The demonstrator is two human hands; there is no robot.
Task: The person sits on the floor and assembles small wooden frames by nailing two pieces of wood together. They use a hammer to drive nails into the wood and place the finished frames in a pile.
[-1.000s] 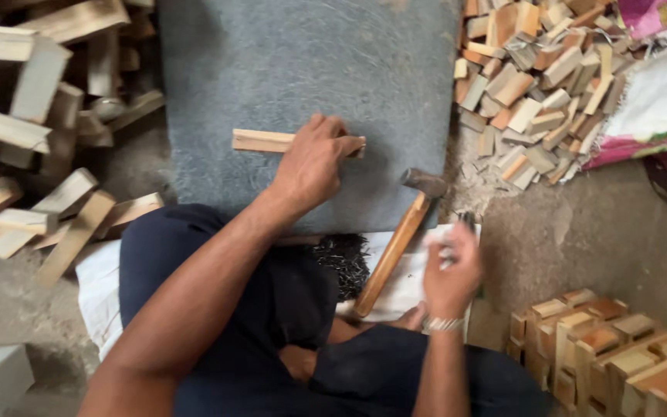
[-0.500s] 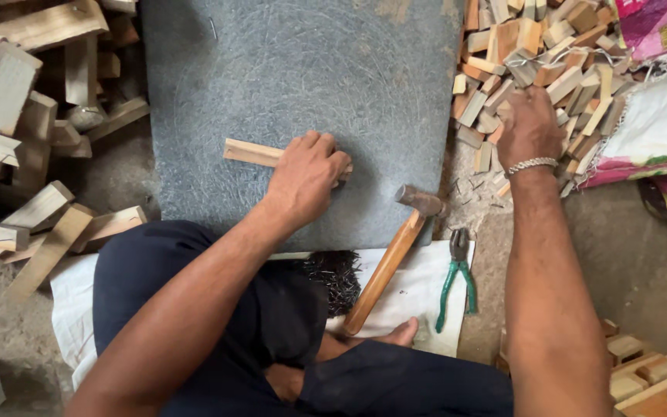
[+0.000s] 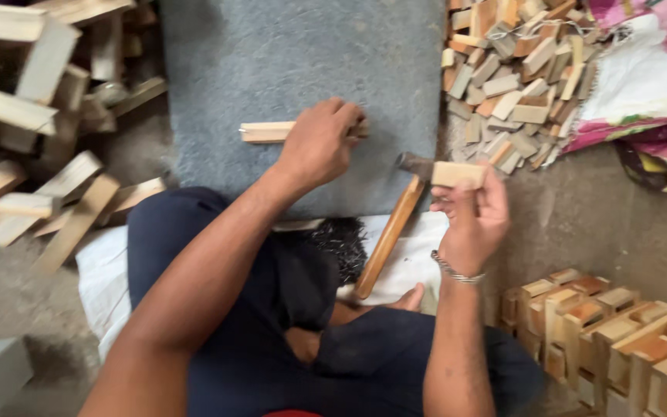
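Head view, nearest the body: the right hand (image 3: 468, 220), with a metal bracelet at its wrist, pinches a small wooden block (image 3: 458, 174) between thumb and fingertips just off the right edge of the grey slab (image 3: 303, 69), beside the hammer (image 3: 395, 220) whose handle slants from the slab's near right corner toward the lap, over a white sheet (image 3: 411, 262) and a heap of dark nails (image 3: 341, 239). Farther out, the left hand (image 3: 319, 143) lies on the slab with fingers curled and pressed down on a thin wooden strip (image 3: 268, 132) that rests flat across the slab's middle. Right of the slab's far end lies a pile of small blocks (image 3: 511, 69), and left of the slab a heap of longer wood offcuts (image 3: 32, 131).
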